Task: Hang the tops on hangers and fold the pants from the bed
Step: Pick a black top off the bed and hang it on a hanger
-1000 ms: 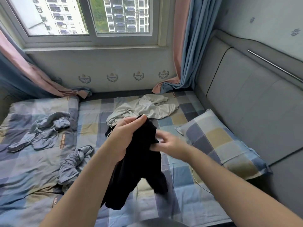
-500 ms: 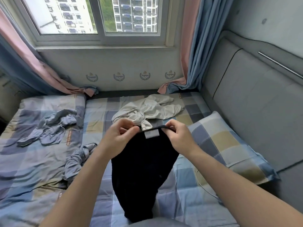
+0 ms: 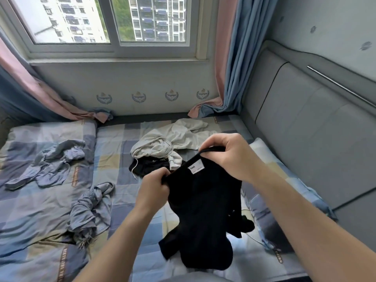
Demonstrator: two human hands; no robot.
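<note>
Black knit garment with a white label (image 3: 203, 210) hangs over the checked bed (image 3: 120, 143), its top edge gripped by the left hand (image 3: 153, 187) and right hand (image 3: 227, 157), neither hung nor folded yet; beyond lie two crumpled blue-grey garments (image 3: 91, 210), a dark drawstring piece (image 3: 148, 167) and a cream hoodie (image 3: 173, 139), all unsorted, with no hanger in view.
</note>
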